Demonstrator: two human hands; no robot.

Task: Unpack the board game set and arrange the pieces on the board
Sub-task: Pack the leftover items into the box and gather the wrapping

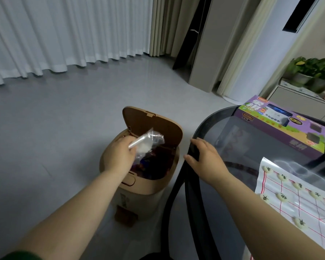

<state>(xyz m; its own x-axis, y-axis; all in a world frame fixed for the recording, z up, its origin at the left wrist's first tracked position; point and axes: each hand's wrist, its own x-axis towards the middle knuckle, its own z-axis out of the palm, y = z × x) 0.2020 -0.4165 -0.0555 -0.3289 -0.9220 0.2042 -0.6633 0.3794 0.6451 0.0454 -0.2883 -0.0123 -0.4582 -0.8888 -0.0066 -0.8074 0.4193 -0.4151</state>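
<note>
Fingers of the left hand clench a clear plastic bag over the open pedal bin; right hand rests, seemingly relaxed, on the table rim.

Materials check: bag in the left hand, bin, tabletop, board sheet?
bag: thin clear plastic film, glossy, crinkled and see-through.
bin: likely moulded plastic, tan and matte, with smooth rounded walls.
tabletop: looks like dark tinted glass, since it reflects and shows shapes beneath. Black rim, material unclear.
board sheet: paper or thin plastic, white, creased with a lifted edge.
</note>
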